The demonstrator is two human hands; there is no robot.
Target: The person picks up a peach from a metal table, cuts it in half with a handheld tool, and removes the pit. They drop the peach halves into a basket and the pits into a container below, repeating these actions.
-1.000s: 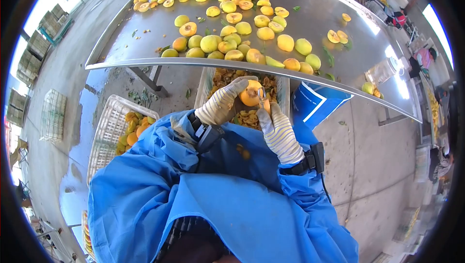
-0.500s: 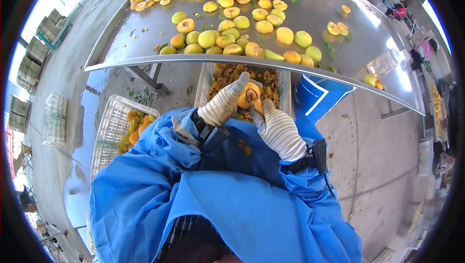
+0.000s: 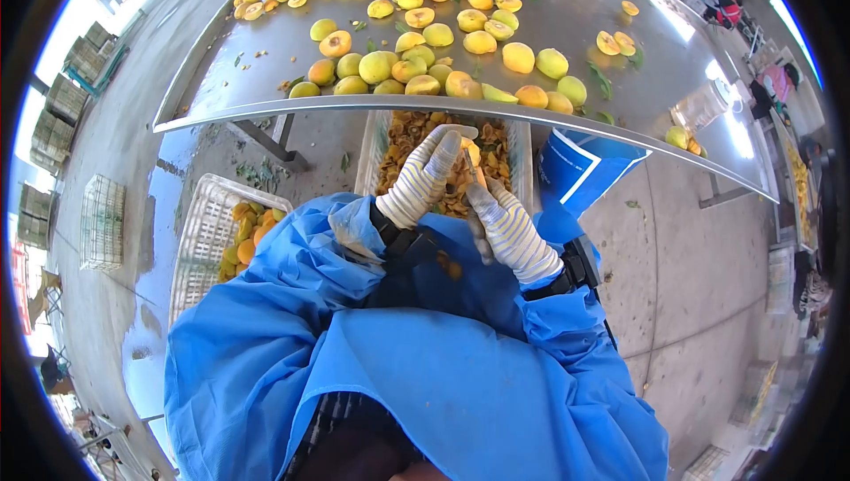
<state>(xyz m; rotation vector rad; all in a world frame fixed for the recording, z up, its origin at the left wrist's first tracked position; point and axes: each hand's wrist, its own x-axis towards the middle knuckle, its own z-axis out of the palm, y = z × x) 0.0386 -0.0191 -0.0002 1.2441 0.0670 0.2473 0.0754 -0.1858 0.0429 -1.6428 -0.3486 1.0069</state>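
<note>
My left hand [image 3: 427, 175], in a striped glove, is closed around a yellow peach [image 3: 474, 155], its fingers curled over the top. Close against the fruit's lower side is my right hand [image 3: 503, 222], gloved the same way, with its fingers bent. A thin dark edge shows between the peach and the right fingertips; I cannot tell what the right hand grips. Below both hands, a pale crate [image 3: 373, 149] holds a heap of orange-brown peach scraps [image 3: 403, 146]. In front, whole and halved peaches [image 3: 378, 66] lie on a metal table [image 3: 584, 25].
The table's raised front rim [image 3: 354, 105] runs just beyond my hands. On the left stands a white crate [image 3: 197, 242] of peaches. A blue bag [image 3: 575, 171] sits right of the scrap crate. A clear container [image 3: 699, 111] rests at the table's right end.
My left hand has turned and curled over the peach, hiding more of it. My right hand has shifted slightly down and right, its fingers now bent beneath the fruit.
</note>
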